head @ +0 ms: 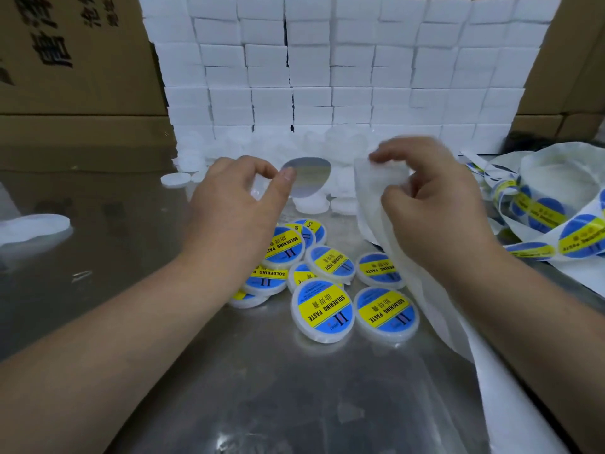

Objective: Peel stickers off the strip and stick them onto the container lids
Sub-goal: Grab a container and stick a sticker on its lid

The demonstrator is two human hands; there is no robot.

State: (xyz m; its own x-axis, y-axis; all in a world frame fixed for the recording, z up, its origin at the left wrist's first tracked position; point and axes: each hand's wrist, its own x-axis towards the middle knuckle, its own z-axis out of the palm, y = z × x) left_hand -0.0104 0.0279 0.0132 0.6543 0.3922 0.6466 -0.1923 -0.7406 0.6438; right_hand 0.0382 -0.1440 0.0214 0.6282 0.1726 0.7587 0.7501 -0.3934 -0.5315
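My left hand [239, 198] pinches a round sticker [311, 175] by its edge, its pale back side facing me, held above the table. My right hand [425, 194] grips the white backing strip [373, 204], which hangs down past my right wrist to the table's front edge. Several white round containers with blue-and-yellow "SOLDERING PASTE" stickers on their lids [322, 308] lie in a loose pile below my hands. Plain white containers [309, 204] without stickers sit just behind the held sticker.
A metal table [262, 388] carries everything. The strip with unpeeled blue-yellow stickers [553, 221] coils at the right. A wall of stacked white boxes [327, 77] stands behind, with cardboard cartons [75, 60] at both sides. A lone white lid [32, 224] lies far left.
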